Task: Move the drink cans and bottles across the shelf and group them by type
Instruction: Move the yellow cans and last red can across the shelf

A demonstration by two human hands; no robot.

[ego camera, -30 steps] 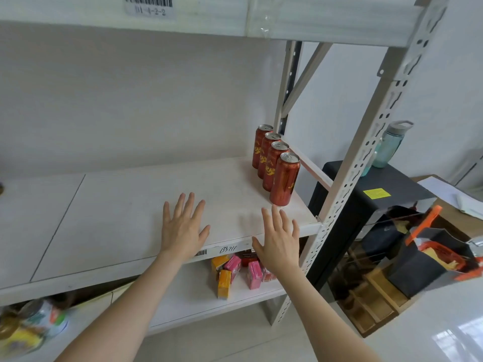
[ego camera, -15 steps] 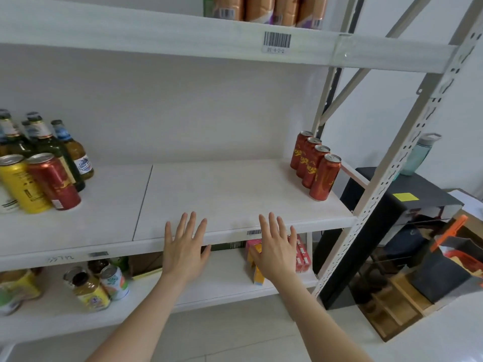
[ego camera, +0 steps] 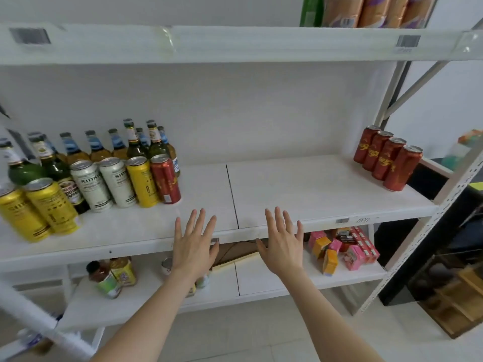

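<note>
Left of left hand (ego camera: pixel 194 246): mixed cans (ego camera: pixel 116 181) and bottles (ego camera: pixel 134 142), more now in view than before. Far right of right hand (ego camera: pixel 283 246): four red cans (ego camera: pixel 386 160), unmoved. Both hands spread, empty, at the front edge of the white shelf (ego camera: pixel 300 189).

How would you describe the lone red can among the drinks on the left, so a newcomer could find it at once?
On the middle shelf, find the crowd of drinks at the left. The red can stands at its right end, beside a yellow can. It is the only red one there; four other red cans stand far right.
</note>
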